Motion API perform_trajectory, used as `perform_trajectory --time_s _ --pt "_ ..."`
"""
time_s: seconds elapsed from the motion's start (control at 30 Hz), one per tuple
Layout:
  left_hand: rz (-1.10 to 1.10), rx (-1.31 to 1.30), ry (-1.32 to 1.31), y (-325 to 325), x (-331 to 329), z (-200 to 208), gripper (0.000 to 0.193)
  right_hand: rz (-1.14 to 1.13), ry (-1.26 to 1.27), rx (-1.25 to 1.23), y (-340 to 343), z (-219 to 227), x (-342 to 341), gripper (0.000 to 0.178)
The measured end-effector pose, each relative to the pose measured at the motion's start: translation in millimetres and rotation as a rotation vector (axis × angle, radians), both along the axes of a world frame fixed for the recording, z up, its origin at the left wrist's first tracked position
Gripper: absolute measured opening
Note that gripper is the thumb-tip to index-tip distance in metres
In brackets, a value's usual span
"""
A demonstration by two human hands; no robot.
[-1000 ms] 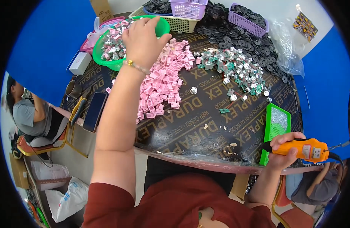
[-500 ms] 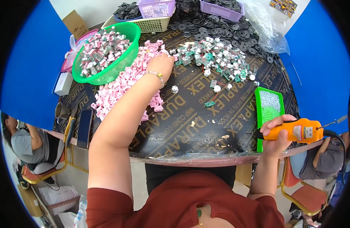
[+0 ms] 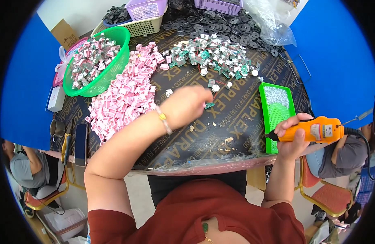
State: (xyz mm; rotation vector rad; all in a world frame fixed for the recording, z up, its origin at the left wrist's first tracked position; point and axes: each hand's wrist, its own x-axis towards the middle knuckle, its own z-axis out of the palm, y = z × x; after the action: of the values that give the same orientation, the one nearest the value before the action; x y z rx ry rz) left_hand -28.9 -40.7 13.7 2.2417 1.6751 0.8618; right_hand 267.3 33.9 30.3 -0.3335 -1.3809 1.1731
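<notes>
My right hand (image 3: 294, 136) is wrapped round an orange electric screwdriver (image 3: 311, 131), its black tip pointing left over a green tray (image 3: 272, 140) of small silvery screws (image 3: 277, 97). Above the middle of the table my left hand (image 3: 187, 106) is slightly blurred, with fingers curled together. What its fingertips pinch is too smeared to name. Just beyond them lies a small green circuit board (image 3: 210, 105), near a wired white round part (image 3: 215, 88). Left of the hand spreads a heap of pink plastic housings (image 3: 122, 97); a pile of circuit boards with white parts (image 3: 208, 55) lies farther off.
A green basket (image 3: 124, 51) of pink-and-metal assemblies stands at the left. Black discs (image 3: 232, 26) and purple baskets (image 3: 146, 9) line the far side. A phone (image 3: 80, 144) and a metal cup (image 3: 57, 128) sit at the left edge. Blue partitions (image 3: 330, 69) flank the table.
My left hand has moved from the far end of the pink heap, nearer and to the right, beside the loose circuit board. My right hand keeps holding the screwdriver. The whole view has shifted slightly.
</notes>
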Motion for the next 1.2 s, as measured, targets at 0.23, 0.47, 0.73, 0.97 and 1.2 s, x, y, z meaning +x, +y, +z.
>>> perform_trajectory --time_s 0.23,0.47,0.73,0.97,1.2 --pt "0.005 -0.004 0.122 2.0 21.2 -15.7 0.013 -0.002 -0.008 -0.024 -1.3 -3.4 9.8 0.047" --pt "0.208 0.082 0.139 60.6 8.8 -42.0 0.032 0.031 0.018 -0.068 -1.4 0.2 -9.4 0.052" --pt "0.602 -0.020 0.706 66.3 -74.3 -11.8 0.012 -0.067 -0.010 0.002 8.8 -2.0 10.2 0.049" --pt "0.533 -0.051 0.653 59.0 -115.8 -27.3 0.010 -0.057 0.011 0.042 12.1 0.6 4.1 0.047" --pt "-0.021 -0.035 0.225 10.5 25.2 -1.7 0.007 -0.062 0.018 0.047 17.5 3.5 12.0 0.043"
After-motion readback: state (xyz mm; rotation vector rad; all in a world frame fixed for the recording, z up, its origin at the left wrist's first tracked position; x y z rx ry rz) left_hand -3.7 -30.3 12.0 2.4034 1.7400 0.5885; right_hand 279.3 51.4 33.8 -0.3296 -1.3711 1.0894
